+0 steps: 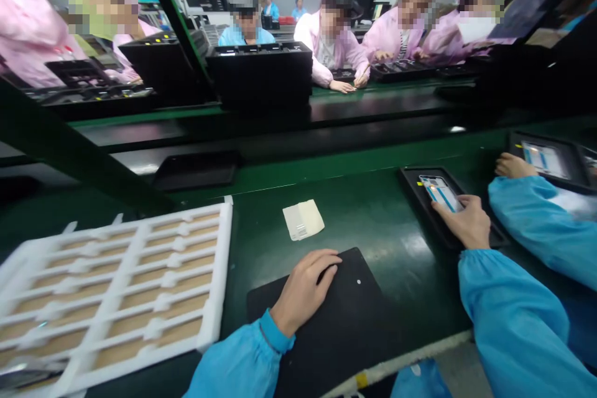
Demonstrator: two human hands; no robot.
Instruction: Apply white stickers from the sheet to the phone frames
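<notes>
My left hand (305,292) lies palm down on a black mat (347,317), fingers stretched out and holding nothing. To the right, my right hand (467,222) has its thumb and fingers around the lower end of a phone part (439,191). That flat part carries blue strips and a small yellow tab on its left edge. It is in or just over a shallow black tray (409,181); whether it touches the bottom I cannot tell. Beyond the mat, a small stack of pale label sheets (303,219) rests on the green bench.
A white foam tray (218,273) with cardboard-coloured slots stands at left, a blurred metallic object (30,372) on its near corner. A co-worker's hand (515,166) touches another black tray (576,165) close by on my right. A slanted green post (88,155) rises at left.
</notes>
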